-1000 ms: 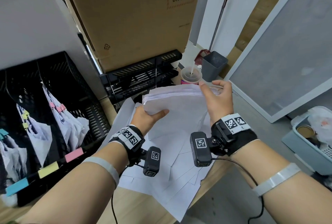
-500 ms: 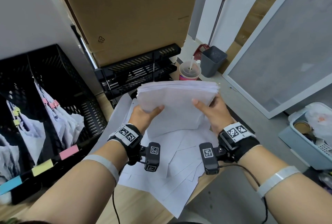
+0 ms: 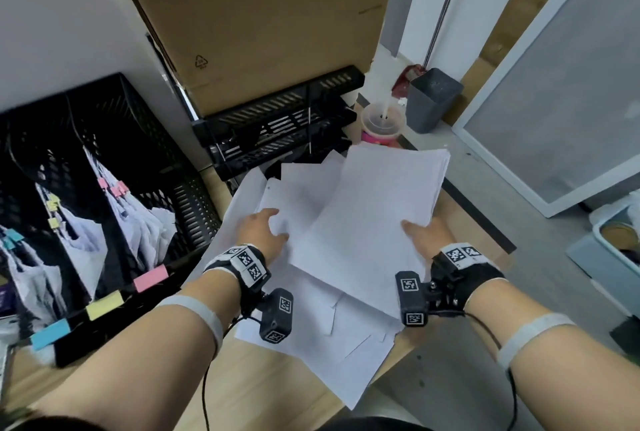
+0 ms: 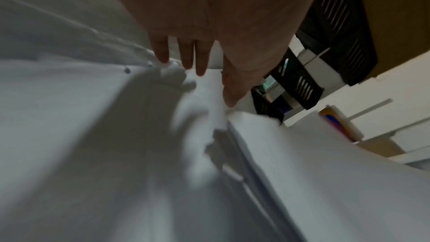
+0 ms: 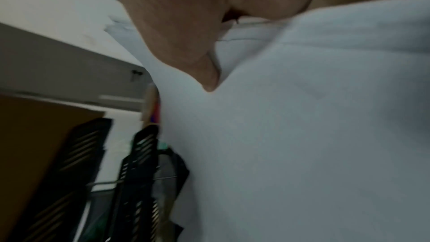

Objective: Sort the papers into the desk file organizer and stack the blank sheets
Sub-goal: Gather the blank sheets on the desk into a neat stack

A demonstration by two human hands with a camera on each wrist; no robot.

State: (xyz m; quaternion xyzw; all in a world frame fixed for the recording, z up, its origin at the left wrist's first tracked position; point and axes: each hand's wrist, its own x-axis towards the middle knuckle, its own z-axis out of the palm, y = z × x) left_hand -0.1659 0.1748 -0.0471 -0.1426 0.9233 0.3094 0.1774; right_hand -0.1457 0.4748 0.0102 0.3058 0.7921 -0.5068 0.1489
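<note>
Head view, read from the left: the black desk file organizer (image 3: 104, 167) stands at the far left with clipped papers in its slots and blue, yellow and pink labels along its front edge; the left hand (image 3: 265, 235) lies next, fingers straight and flat on the loose blank sheets (image 3: 304, 313) spread over the wooden desk (image 3: 242, 392), holding nothing; just right of it the squared stack of blank sheets (image 3: 374, 219) slants up and away, its long axis running from the near edge toward the pink-based plastic cup (image 3: 382, 124); the right hand (image 3: 424, 235) grips that stack at its near right corner, thumb on top and fingers hidden under it. Seen from the right wrist, the thumb (image 5: 200, 69) presses into the top sheet. My judgement: the scattered sheets lie under and left of the stack, so the free left hand is the nearer one to gather them.
</note>
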